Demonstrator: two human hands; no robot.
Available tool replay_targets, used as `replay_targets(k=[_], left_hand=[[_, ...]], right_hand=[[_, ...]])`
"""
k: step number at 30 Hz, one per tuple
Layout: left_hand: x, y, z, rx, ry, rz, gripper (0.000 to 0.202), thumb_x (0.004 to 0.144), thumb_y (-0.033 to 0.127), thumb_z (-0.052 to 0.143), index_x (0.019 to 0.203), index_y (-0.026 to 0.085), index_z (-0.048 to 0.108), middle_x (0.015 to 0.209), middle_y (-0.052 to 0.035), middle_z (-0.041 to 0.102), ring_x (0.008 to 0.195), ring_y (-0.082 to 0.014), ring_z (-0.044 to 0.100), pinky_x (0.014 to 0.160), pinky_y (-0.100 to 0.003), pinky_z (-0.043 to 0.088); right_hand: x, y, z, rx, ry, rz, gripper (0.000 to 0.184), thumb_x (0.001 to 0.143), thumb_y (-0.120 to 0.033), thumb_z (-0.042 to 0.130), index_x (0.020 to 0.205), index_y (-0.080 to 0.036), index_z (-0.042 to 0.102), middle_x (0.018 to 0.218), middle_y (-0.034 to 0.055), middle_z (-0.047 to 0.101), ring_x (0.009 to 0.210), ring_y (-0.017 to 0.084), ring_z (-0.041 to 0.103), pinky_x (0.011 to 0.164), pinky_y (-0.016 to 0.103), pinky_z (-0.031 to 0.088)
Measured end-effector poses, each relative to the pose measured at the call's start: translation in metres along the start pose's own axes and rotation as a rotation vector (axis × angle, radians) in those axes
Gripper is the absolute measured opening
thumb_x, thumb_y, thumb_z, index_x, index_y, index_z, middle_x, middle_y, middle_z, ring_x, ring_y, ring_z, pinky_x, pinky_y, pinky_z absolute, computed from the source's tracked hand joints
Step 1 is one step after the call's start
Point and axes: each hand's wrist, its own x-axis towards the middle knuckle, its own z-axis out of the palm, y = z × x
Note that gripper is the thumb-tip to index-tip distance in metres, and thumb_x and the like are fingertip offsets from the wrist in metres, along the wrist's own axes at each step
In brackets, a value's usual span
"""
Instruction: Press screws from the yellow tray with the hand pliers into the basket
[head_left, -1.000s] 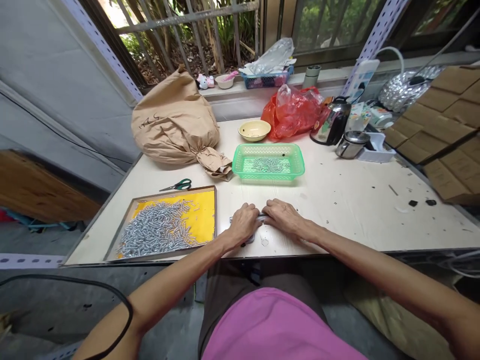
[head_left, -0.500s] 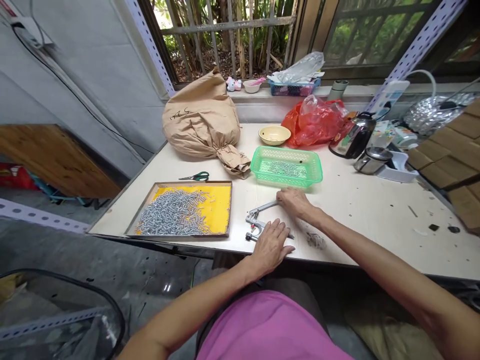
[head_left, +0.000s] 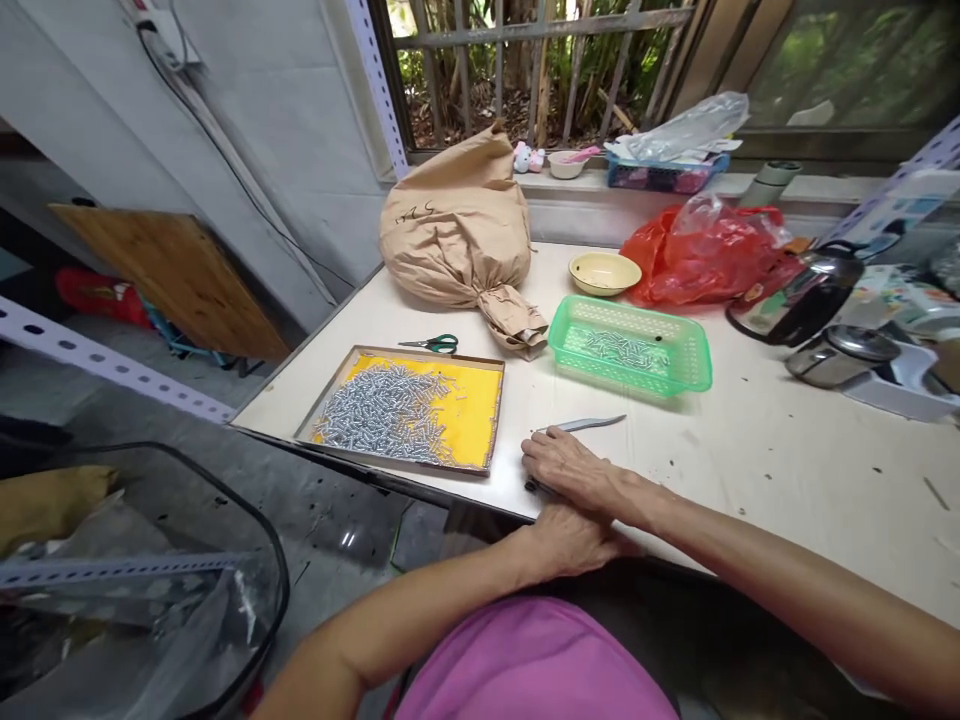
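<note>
A grey metal pair of pliers (head_left: pixel 589 424) lies on the table near its front edge, one handle showing beyond my hands and most of its head covered. My right hand (head_left: pixel 566 465) is over the plier head, fingers bent down and together; what is between the fingertips is hidden. My left hand (head_left: pixel 577 540) is below it at the table edge, its fingers hidden under my right hand and wrist. To the left, a shallow tray (head_left: pixel 491 420) with a yellow lining holds a heap of small silvery metal pieces (head_left: pixel 379 410).
A green plastic basket (head_left: pixel 559 365) with some metal pieces stands behind my hands. Green-handled scissors (head_left: pixel 442 344) lie behind the tray. Farther back are a brown paper sack (head_left: pixel 450 230), a cream bowl (head_left: pixel 605 285), a red plastic bag (head_left: pixel 697 265) and a kettle (head_left: pixel 810 290).
My right hand has come from the far handle end toward me and left, onto the plier head over my left hand. The view has swung left.
</note>
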Motion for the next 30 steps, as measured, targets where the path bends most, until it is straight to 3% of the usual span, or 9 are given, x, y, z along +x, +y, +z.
replay_targets(k=[4,7,10,13,15,18,21,26,30], left_hand=[[0.004,0.004,0.000,-0.051,0.015,-0.012,0.080,0.082,0.061,0.051,0.144,0.015,0.029,0.137,-0.0157,0.048,0.128,-0.0341,0.041,0.106,-0.046,0.032],[0.009,0.011,-0.001,-0.069,0.017,0.004,0.077,0.080,0.061,0.055,0.139,0.015,0.037,0.131,-0.0144,0.053,0.123,-0.0335,0.046,0.101,-0.044,0.038],[0.013,0.018,-0.009,-0.045,0.049,0.103,0.061,0.082,0.055,0.057,0.128,0.015,0.049,0.127,-0.0119,0.056,0.120,-0.0285,0.049,0.099,-0.040,0.042],[0.008,0.013,-0.034,0.020,0.240,0.113,0.033,0.089,0.038,0.055,0.112,0.015,0.060,0.119,-0.0108,0.060,0.116,-0.0228,0.052,0.100,-0.037,0.043],[-0.002,-0.003,-0.060,0.074,0.444,-0.016,0.023,0.092,0.027,0.050,0.107,0.016,0.063,0.111,-0.0100,0.062,0.109,-0.0199,0.055,0.097,-0.036,0.046],[-0.027,-0.037,-0.102,0.202,0.650,-0.266,0.021,0.092,0.022,0.049,0.105,0.017,0.064,0.103,-0.0089,0.063,0.099,-0.0200,0.057,0.087,-0.037,0.051],[-0.060,-0.065,-0.123,0.302,0.665,-0.347,0.021,0.092,0.024,0.049,0.105,0.019,0.064,0.101,-0.0078,0.064,0.099,-0.0211,0.057,0.087,-0.040,0.051],[-0.098,-0.069,-0.104,0.448,0.484,-0.299,0.043,0.085,0.043,0.059,0.119,0.017,0.056,0.128,-0.0120,0.055,0.127,-0.0310,0.042,0.103,-0.053,0.039],[-0.103,-0.064,-0.084,0.478,0.492,-0.319,0.042,0.081,0.044,0.063,0.112,0.016,0.057,0.123,-0.0140,0.054,0.121,-0.0320,0.045,0.100,-0.052,0.039]], right_hand=[[-0.008,0.001,0.009,0.280,0.094,0.122,0.012,0.080,-0.011,0.055,0.090,-0.017,0.060,0.090,0.0076,0.060,0.082,0.019,0.054,0.077,0.032,0.041],[-0.008,0.004,0.006,0.371,0.146,0.125,0.015,0.090,-0.018,0.042,0.094,-0.018,0.056,0.085,0.0035,0.060,0.070,0.015,0.053,0.066,0.027,0.042],[-0.005,0.019,-0.014,0.458,0.398,0.165,0.019,0.093,-0.021,0.036,0.096,-0.018,0.054,0.086,0.0035,0.061,0.072,0.014,0.054,0.067,0.026,0.043],[-0.009,0.059,-0.042,0.413,0.766,0.300,0.017,0.090,-0.023,0.042,0.095,-0.018,0.056,0.087,0.0058,0.061,0.077,0.017,0.056,0.073,0.030,0.044],[-0.019,0.094,-0.055,0.288,0.867,0.411,0.019,0.089,-0.024,0.042,0.095,-0.017,0.059,0.090,0.0081,0.062,0.083,0.019,0.057,0.077,0.033,0.044],[-0.031,0.131,-0.060,0.088,0.713,0.608,0.025,0.090,-0.025,0.042,0.096,-0.016,0.065,0.097,0.0124,0.062,0.088,0.024,0.058,0.073,0.035,0.043],[-0.023,0.124,-0.056,-0.008,0.531,0.614,0.031,0.093,-0.025,0.038,0.102,-0.017,0.066,0.102,0.0133,0.064,0.091,0.025,0.058,0.071,0.033,0.042],[0.046,0.056,-0.053,-0.055,0.307,0.276,0.030,0.096,-0.027,0.038,0.106,-0.020,0.065,0.102,0.0090,0.069,0.097,0.024,0.054,0.077,0.033,0.037],[0.101,0.033,-0.048,-0.127,0.108,0.197,0.034,0.097,-0.032,0.037,0.105,-0.015,0.065,0.103,0.0137,0.069,0.108,0.026,0.049,0.083,0.037,0.034]])
